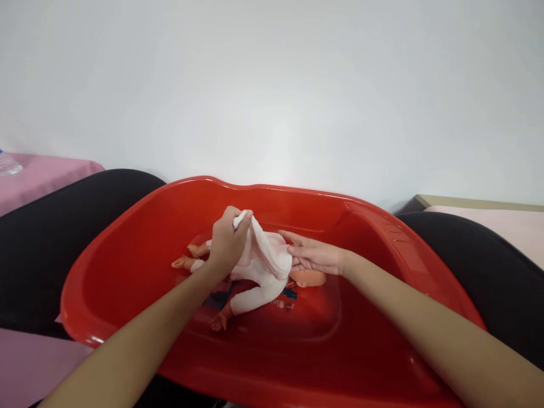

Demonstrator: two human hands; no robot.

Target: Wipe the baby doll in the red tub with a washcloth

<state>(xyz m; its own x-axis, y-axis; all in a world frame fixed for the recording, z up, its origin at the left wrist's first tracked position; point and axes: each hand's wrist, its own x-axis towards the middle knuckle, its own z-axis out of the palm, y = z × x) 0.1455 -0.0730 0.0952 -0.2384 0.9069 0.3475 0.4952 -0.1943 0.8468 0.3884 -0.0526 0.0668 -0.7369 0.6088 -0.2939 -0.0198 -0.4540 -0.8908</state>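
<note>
A baby doll (259,294) in a white outfit lies in a red plastic baby bathtub (123,243), its feet to the left and its head to the right. My left hand (229,235) is closed on the upper end of a white cloth (270,255), lifting it above the doll's body. The lower end of the cloth drapes down toward the doll's upper body. My right hand (317,253) is beside the doll's head, fingers stretched out and touching the cloth's edge. Part of the doll's head and torso is hidden behind the hand and the cloth.
Black rounded surfaces (85,226) flank the tub on both sides. Pink-covered surfaces (51,173) lie farther left, with part of a clear plastic bottle (8,164) at the edge. A pale pink surface (505,226) is at the right. Behind the tub rises a white wall (272,96).
</note>
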